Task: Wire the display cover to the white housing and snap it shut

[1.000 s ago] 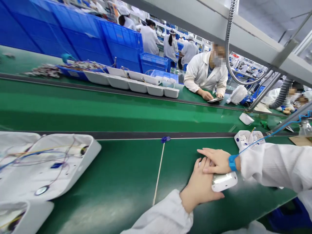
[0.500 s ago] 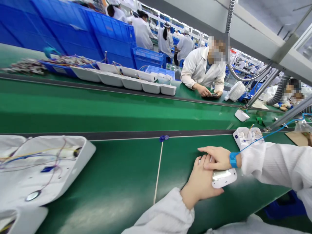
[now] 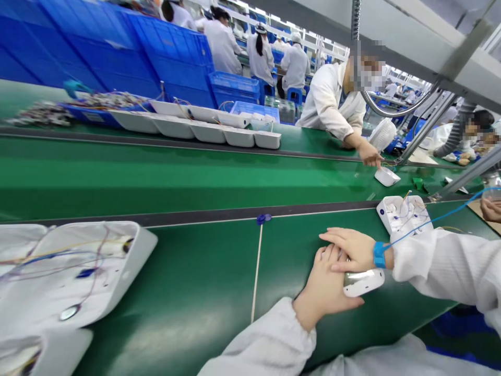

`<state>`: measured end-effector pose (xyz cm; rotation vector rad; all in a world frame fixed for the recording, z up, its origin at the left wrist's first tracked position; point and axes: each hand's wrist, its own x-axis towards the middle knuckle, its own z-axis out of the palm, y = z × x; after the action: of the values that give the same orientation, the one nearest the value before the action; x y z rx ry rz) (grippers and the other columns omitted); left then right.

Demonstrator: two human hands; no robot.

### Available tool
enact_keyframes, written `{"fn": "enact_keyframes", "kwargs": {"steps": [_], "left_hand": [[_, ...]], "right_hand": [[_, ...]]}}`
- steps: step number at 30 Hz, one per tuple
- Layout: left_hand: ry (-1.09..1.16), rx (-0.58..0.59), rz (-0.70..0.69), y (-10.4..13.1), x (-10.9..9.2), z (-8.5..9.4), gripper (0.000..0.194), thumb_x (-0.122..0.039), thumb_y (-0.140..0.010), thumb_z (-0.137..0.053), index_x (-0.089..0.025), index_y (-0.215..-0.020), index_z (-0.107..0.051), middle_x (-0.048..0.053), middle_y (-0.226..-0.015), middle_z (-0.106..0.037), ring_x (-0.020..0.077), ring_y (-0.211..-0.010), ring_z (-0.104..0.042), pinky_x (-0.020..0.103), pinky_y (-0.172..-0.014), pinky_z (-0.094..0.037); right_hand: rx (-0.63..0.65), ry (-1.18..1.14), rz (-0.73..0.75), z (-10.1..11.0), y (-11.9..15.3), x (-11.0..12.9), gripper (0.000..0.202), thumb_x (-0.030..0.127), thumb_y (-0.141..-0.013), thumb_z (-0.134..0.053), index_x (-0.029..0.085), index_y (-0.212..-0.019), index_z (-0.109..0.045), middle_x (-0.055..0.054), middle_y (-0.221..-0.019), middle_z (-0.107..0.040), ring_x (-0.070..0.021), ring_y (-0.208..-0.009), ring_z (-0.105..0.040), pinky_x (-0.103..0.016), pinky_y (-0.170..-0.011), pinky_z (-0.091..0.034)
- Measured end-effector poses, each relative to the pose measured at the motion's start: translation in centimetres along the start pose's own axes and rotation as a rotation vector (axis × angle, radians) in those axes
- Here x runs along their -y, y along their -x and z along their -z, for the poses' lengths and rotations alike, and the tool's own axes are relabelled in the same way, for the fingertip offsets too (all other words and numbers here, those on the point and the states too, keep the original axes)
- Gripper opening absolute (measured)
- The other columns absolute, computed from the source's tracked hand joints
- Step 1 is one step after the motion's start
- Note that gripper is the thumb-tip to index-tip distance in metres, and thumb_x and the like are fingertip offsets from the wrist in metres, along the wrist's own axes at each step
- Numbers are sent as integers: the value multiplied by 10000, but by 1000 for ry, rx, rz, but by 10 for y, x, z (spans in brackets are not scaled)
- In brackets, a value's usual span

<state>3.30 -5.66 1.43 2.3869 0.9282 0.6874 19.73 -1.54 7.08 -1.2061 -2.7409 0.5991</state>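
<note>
Resting hands (image 3: 332,282) on glossy rounded casing (image 3: 362,282).

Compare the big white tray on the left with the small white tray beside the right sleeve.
The big tray is long and lies far from both hands; the small tray is squarish and sits just beyond the right hand. Both are white, open on top, hold loose coloured wires and rest on the green belt.
</note>
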Motion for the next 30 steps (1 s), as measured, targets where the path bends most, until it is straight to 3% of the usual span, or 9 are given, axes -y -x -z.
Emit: {"fn": "enact_keyframes", "kwargs": {"steps": [4,6,8,10,13,16,19,25,30], "left_hand": [[-21,-16,21,3,-2,-1,1097,-537,-529,-837,-158,-1446,-369,202,-1384,-502,423,-1255,-471,589,-1052,-352],[-66,-93,-2,6,-1,-3,1127,-543,-546,-814,-109,-1464,-324,235,-1389,-496,433,-1253,-472,593,-1037,-354],[-150,-249,-80,10,1,-4,1085,-527,-603,-778,-79,-1471,-306,255,-1382,-502,429,-1241,-486,578,-1022,-357],[-254,-423,-204,13,3,-3,983,-501,-695,-725,-63,-1471,-312,264,-1352,-527,417,-1221,-511,565,-1014,-353],[-338,-575,-370,15,5,3,874,-504,-803,-688,-44,-1459,-339,263,-1261,-583,401,-1179,-547,551,-992,-376],[-202,-580,-424,14,5,17,857,-534,-852,-697,-34,-1455,-349,241,-1182,-619,364,-1154,-574,502,-959,-453],[1,-529,-475,11,4,32,735,-560,-882,-658,-135,-1433,-420,175,-1158,-648,299,-1094,-622,439,-910,-524],[155,-334,-351,10,17,39,806,-677,-878,-573,-161,-1465,-380,171,-1175,-672,288,-994,-684,415,-828,-570],[342,-477,-131,17,26,30,719,-629,-772,-744,-179,-1288,-524,127,-1116,-673,269,-955,-689,375,-809,-575]], "right_hand": [[-364,-85,-49,-2,6,-5,558,438,-942,-550,216,-1447,-468,-147,-1426,-547,-285,-1343,-496,-509,-1127,-403],[-634,-128,-201,-7,17,-3,572,424,-919,-590,237,-1445,-461,-143,-1459,-511,-299,-1368,-468,-537,-1140,-380],[-759,-265,-397,-15,34,3,712,482,-877,-644,231,-1491,-386,-166,-1482,-480,-326,-1348,-492,-557,-1096,-423],[-716,-470,-511,-22,52,12,764,555,-868,-635,211,-1496,-367,-181,-1445,-517,-325,-1264,-573,-530,-1015,-500],[-652,-566,-448,-24,74,28,664,580,-896,-591,193,-1421,-464,-161,-1350,-606,-302,-1177,-634,-480,-976,-535],[-713,-325,-270,-16,84,40,685,563,-858,-665,205,-1412,-482,-158,-1341,-615,-323,-1210,-612,-495,-1015,-507],[-737,-95,-47,-11,83,45,726,555,-811,-727,222,-1410,-484,-170,-1334,-609,-343,-1227,-591,-516,-1020,-494],[-670,-64,135,-9,68,55,872,542,-797,-748,237,-1507,-344,-169,-1352,-595,-335,-1232,-585,-533,-1035,-477],[-592,-204,19,-5,73,42,891,507,-824,-734,221,-1544,-294,-187,-1513,-450,-343,-1392,-447,-538,-1127,-403]]}}
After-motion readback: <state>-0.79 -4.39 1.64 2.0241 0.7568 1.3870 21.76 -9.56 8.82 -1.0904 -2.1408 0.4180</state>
